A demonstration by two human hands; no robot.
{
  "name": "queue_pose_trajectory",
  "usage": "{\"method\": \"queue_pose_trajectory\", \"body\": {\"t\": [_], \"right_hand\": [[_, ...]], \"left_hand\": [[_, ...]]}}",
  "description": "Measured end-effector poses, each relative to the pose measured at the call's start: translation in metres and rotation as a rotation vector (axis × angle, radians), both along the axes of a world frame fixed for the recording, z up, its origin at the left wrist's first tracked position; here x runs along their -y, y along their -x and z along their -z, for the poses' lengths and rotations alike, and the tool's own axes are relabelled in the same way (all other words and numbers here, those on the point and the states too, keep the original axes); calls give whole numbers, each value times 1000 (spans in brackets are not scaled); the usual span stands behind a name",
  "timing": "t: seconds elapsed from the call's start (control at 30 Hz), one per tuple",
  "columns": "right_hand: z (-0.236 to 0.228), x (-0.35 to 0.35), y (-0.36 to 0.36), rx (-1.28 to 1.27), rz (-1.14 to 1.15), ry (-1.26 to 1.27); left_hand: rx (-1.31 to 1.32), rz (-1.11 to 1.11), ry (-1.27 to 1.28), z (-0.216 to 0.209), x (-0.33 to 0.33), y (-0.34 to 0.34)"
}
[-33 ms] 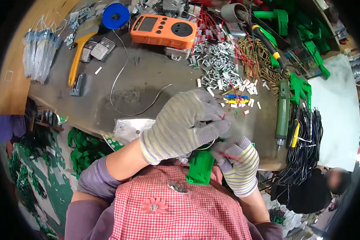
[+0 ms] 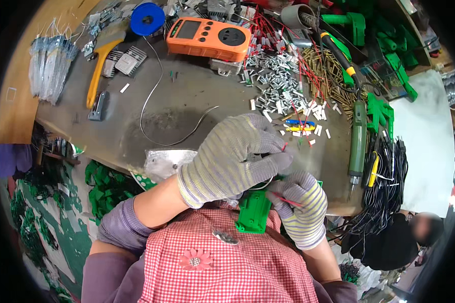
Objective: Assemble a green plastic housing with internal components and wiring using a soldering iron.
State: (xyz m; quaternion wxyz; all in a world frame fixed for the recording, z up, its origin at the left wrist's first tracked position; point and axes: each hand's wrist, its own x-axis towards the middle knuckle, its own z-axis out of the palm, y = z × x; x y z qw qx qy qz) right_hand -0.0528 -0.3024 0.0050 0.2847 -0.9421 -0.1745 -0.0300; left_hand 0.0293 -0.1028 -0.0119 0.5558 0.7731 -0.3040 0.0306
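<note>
In a striped grey glove, my left hand bends over the table's front edge with thumb and fingers pinched together. A short bit of red wire sticks out at its fingertips. Lower and to the right, my right hand, gloved alike, has its fingers closed, and a thin red wire runs across them. Between the hands, against the checked apron, sits an open green plastic housing. My right fingertips are next to its upper right corner; whether they touch it I cannot tell. A pale lead loops above the housing, partly hidden by my left hand.
Behind the hands lie heaped screws, white sleeves, red wires and an orange multimeter. A green electric screwdriver hangs at right beside black cables. At left are a yellow-handled brush and a solder spool.
</note>
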Motion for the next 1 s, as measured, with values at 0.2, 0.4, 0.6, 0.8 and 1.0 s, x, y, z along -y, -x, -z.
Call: {"method": "queue_pose_trajectory", "body": {"t": [0.2,0.4,0.6,0.8,1.0], "right_hand": [[-5,-10,-1,-26,7,53],[-2,-12,-9,-112,5,-45],[0,-12,-1,-221,213,-429],[8,-16,-13,27,99,-101],[14,-8,-14,4,44,-84]], "left_hand": [[100,7,33,6,-2,-2],[24,54,117,3,3,0],[109,37,119,7,1,-1],[83,44,168,-3,0,4],[-19,-137,410,-23,-27,20]]}}
